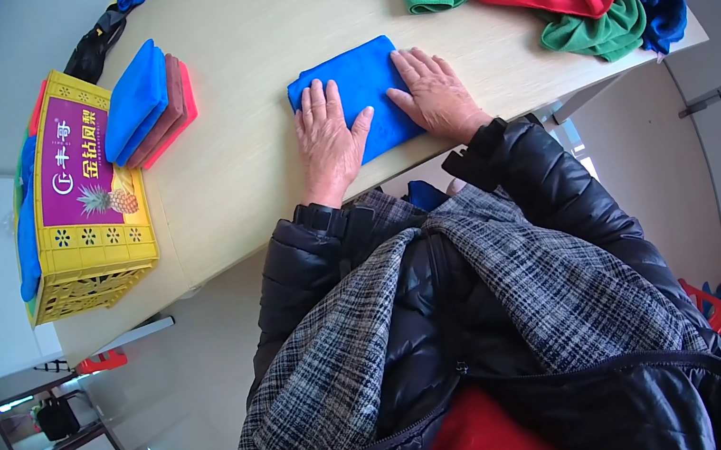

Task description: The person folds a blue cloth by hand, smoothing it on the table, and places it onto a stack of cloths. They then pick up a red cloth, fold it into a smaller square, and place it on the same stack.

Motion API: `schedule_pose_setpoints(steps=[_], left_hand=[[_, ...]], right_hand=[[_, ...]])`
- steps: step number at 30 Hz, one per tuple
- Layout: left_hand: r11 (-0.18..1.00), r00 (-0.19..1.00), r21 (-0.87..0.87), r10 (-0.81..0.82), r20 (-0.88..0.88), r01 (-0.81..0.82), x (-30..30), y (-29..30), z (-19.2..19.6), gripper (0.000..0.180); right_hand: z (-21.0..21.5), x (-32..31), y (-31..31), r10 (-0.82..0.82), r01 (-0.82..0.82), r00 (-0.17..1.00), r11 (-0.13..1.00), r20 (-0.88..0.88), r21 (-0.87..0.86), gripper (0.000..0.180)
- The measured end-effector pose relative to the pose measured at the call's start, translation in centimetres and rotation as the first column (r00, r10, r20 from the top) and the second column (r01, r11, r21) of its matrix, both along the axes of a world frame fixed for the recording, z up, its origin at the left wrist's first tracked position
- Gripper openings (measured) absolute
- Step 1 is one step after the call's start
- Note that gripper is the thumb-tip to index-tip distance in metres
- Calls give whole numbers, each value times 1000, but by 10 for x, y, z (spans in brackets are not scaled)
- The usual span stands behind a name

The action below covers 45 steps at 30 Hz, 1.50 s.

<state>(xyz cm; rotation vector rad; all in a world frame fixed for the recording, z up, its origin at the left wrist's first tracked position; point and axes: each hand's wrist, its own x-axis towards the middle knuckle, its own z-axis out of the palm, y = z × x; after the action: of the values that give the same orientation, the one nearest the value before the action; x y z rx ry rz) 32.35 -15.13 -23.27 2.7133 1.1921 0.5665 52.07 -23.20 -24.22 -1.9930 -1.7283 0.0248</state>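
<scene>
Flat grip (331, 139) – pale wooden table (251, 42)

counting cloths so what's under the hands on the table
Both hands, left and right, press flat on one folded blue cloth lying on the pale wooden table. Anything beneath that cloth is hidden.
</scene>
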Motion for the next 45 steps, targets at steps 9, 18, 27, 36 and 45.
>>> schedule_pose_setpoints(steps=[9, 18, 27, 36, 45], left_hand=[[997, 996, 22, -76, -39, 77, -3, 10, -2, 78], [991, 965, 51, -107, -238, 123, 7, 9, 18, 70], [951, 941, -15, -308, -141, 309, 57, 11, 15, 60], [965, 954, -16, -263, -145, 263, 60, 13, 7, 57], [964, 958, -13, -265, -107, 265, 57, 14, 3, 59]], right_hand=[[2, 11, -70, 195, -159, 968, 964, -160, 214, 45], [30, 17, -89, 21, -142, 174, 990, -984, -4, 58], [32, 29, -72, 28, -276, -92, 960, -995, 53, 73], [31, 38, -72, 30, -456, 60, 890, -998, -1, 74], [33, 25, -74, 105, -376, 395, 925, -913, -56, 71]])
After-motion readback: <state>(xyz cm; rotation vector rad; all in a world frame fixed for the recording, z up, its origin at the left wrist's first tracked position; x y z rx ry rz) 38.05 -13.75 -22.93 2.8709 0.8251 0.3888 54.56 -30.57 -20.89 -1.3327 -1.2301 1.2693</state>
